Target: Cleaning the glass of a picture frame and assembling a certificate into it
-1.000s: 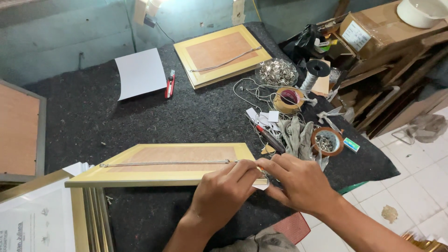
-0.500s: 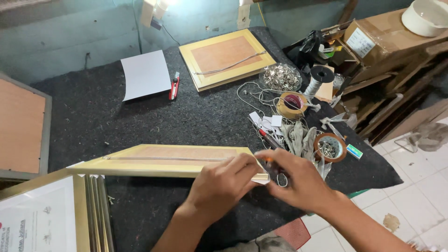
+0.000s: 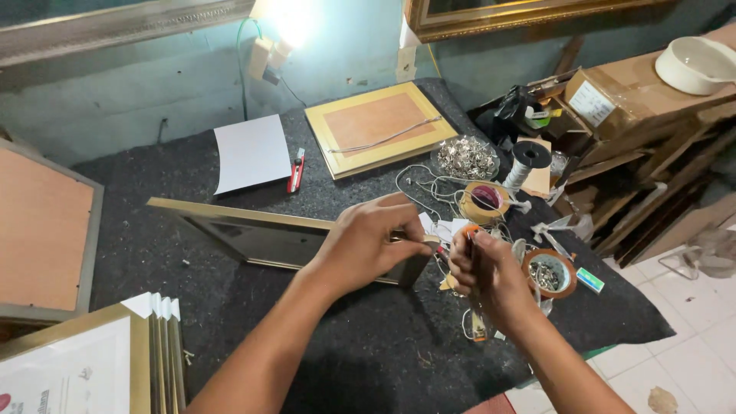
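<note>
— From the head view: left hand [image 3: 364,241] pinching the gold picture frame [image 3: 291,238], stood up on edge on the dark felt surface [image 3: 153,253]. Why tilted?
— Likely to reach its end. Right hand [image 3: 487,268] wrapped tight round a small tool [image 3: 474,307] beside it.

Framing workshop (gilt frames [image 3: 381,128], felt-topped bench [image 3: 153,253], hardware).

Bare felt [image 3: 192,245] lies left of the frame [image 3: 261,234]; tape rolls [image 3: 549,273] crowd the right.
</note>
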